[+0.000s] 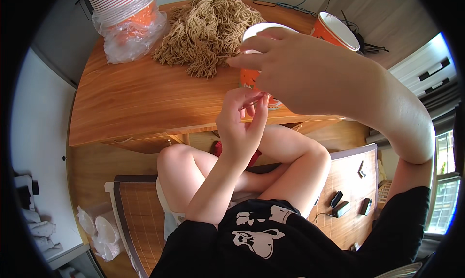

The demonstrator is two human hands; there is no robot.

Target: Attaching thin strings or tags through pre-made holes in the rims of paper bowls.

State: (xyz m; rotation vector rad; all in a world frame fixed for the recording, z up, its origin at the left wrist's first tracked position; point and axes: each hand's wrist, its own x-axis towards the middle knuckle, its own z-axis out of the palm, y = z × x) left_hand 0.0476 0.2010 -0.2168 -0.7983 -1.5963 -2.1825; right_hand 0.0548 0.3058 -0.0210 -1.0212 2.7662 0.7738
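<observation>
My left hand (242, 120) is raised over my lap, thumb and fingertips pinched together on something too small to make out. Coming in from the right, my right hand (305, 72) has its back turned up. Several of its fingers spread out to the left, while its thumb and index finger seem bent down at the left fingertips, mostly hidden. Behind both hands, near the table's front edge, stands an orange paper bucket (248, 77) with a white rim, largely covered by the right hand. Beyond it to the left lies a heap of tan string (208, 31).
On the wooden table (131, 103), a stack of paper buckets (123, 11) in clear plastic stands back left, and another orange bucket (329, 33) stands back right. Dark cables (290, 7) lie behind. Small black devices (341, 209) lie right of my legs; plastic-wrapped white cups (104, 232) stand left.
</observation>
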